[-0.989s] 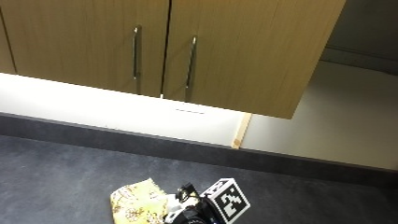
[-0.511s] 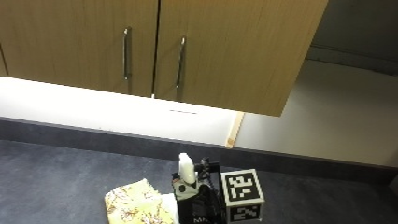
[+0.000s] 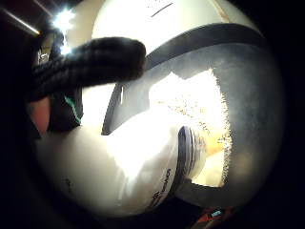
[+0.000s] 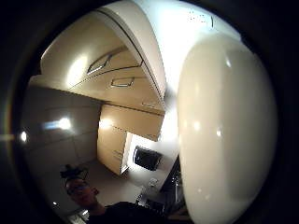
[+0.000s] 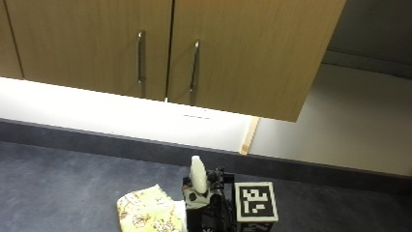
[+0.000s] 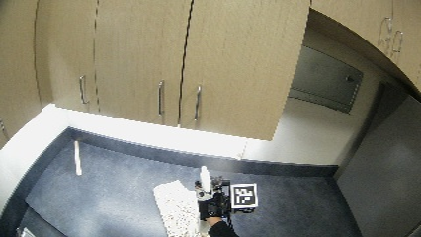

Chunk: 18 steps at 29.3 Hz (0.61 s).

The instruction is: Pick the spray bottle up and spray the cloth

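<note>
Our gloved right hand (image 5: 207,212) holds the white spray bottle (image 5: 198,175) upright above the dark surface (image 5: 71,183), just beside the floral yellow cloth (image 5: 149,214) that lies flat there under the wooden cabinets (image 5: 244,53). In the little-finger palm view the fingers (image 3: 90,59) curl round the bottle (image 3: 124,167), whose white body fills the picture close against the palm, with the cloth (image 3: 190,105) lying beyond it on the surface. The thumb-side palm view is likewise half filled by the bottle's pale side (image 4: 226,130).

We judge the pick-up done and the task at its second step: the bottle is up and in the grasp, the spraying not yet begun. We cannot tell from these views which way the nozzle faces, nor whether a finger lies on the trigger.

The next move, as we read it, calls for turning or tilting the bottle so its nozzle points down at the cloth beside it, then squeezing the trigger while keeping the bottle over the fabric, not the bare surface.
</note>
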Available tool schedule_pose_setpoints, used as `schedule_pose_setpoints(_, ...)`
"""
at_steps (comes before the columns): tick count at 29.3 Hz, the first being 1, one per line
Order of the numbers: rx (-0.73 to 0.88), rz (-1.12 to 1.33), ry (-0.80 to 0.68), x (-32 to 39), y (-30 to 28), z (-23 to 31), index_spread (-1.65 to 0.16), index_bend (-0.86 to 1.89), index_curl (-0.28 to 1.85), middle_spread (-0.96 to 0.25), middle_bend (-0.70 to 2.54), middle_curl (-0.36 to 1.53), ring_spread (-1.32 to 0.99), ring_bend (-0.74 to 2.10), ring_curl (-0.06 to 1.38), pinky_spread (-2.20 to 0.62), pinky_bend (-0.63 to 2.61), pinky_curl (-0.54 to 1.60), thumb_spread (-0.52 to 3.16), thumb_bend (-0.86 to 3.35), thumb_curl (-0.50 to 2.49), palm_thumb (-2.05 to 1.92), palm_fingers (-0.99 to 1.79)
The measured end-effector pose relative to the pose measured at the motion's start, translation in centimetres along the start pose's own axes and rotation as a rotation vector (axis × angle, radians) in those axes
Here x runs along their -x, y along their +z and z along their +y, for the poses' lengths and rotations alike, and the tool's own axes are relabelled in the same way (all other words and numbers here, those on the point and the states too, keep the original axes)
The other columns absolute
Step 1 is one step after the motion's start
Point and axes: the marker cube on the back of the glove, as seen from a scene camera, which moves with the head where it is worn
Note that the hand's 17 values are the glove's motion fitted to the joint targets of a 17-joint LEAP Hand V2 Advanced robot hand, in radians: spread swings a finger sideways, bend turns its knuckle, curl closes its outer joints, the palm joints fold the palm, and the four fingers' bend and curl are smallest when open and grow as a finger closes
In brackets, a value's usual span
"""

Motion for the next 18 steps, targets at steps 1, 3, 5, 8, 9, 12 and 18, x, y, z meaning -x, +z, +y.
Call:
schedule_pose_setpoints(1,-0.003,-0.006,-0.018,0.2,0.0,-0.1,-0.19,0.17,0.57,-0.09,0.42,0.65,-0.09,0.59,0.55,-0.07,0.55,0.53,1.11,-0.01,0.78,1.19,1.13)
schedule_pose_setpoints(3,-0.008,-0.019,-0.051,0.6,0.2,-0.2,-0.19,0.17,0.57,-0.09,0.42,0.65,-0.08,0.59,0.55,-0.07,0.55,0.54,1.11,-0.01,0.78,1.19,1.13)
schedule_pose_setpoints(5,-0.005,-0.034,-0.072,0.9,0.6,-0.2,-0.19,0.17,0.58,-0.09,0.41,0.65,-0.08,0.59,0.54,-0.08,0.55,0.54,1.1,-0.01,0.78,1.19,1.13)
schedule_pose_setpoints(8,0.007,-0.062,-0.09,1.4,1.5,-0.3,-0.19,0.18,0.58,-0.09,0.42,0.66,-0.08,0.59,0.54,-0.08,0.55,0.54,1.09,-0.01,0.79,1.19,1.13)
schedule_pose_setpoints(9,0.01,-0.072,-0.091,1.6,1.9,-0.3,-0.19,0.18,0.59,-0.09,0.42,0.66,-0.08,0.58,0.55,-0.08,0.54,0.54,1.08,-0.01,0.79,1.19,1.12)
schedule_pose_setpoints(12,0.02,-0.113,-0.09,2.0,3.2,-0.2,-0.19,0.18,0.6,-0.09,0.43,0.66,-0.08,0.58,0.55,-0.08,0.51,0.54,1.08,-0.01,0.79,1.18,1.1)
schedule_pose_setpoints(18,0.049,-0.151,-0.072,2.3,4.6,0.2,-0.2,0.18,0.61,-0.08,0.42,0.66,-0.08,0.56,0.54,-0.08,0.48,0.54,1.07,-0.01,0.79,1.18,1.09)
